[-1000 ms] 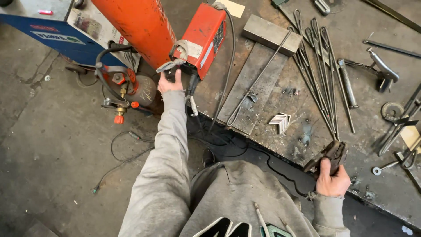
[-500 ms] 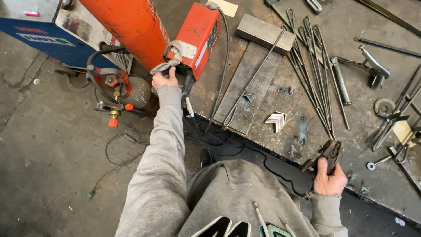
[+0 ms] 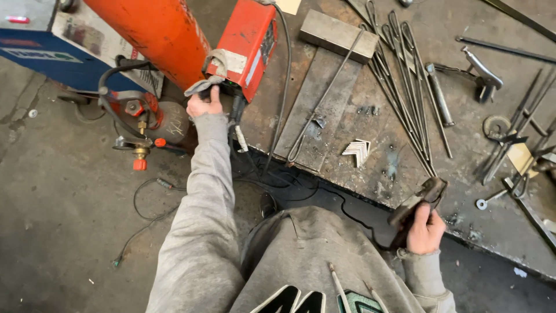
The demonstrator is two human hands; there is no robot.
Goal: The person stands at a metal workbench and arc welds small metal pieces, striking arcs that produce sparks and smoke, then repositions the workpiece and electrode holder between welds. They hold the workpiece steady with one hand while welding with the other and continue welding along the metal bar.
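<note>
My left hand [image 3: 204,104] reaches out to the near end of a small red welding machine [image 3: 246,43] at the bench's left edge. Its fingers are curled on the grey strap [image 3: 215,69] and the black plug there. My right hand [image 3: 425,232] grips a dark metal clamp-like holder [image 3: 418,202] at the bench's front edge, its jaws pointing up and away from me. Both sleeves are grey.
A steel workbench [image 3: 394,168] carries flat plates [image 3: 315,110], a steel block [image 3: 337,35], several thin rods [image 3: 405,87], angle pieces [image 3: 357,152], pliers and rings. A large orange gas cylinder [image 3: 156,35] and a blue machine [image 3: 46,55] stand left. Cables [image 3: 278,174] hang down to the concrete floor.
The view has shifted slightly. My left hand stays at the red machine's end and has settled on the strap and plug. My right hand keeps holding the dark holder.
</note>
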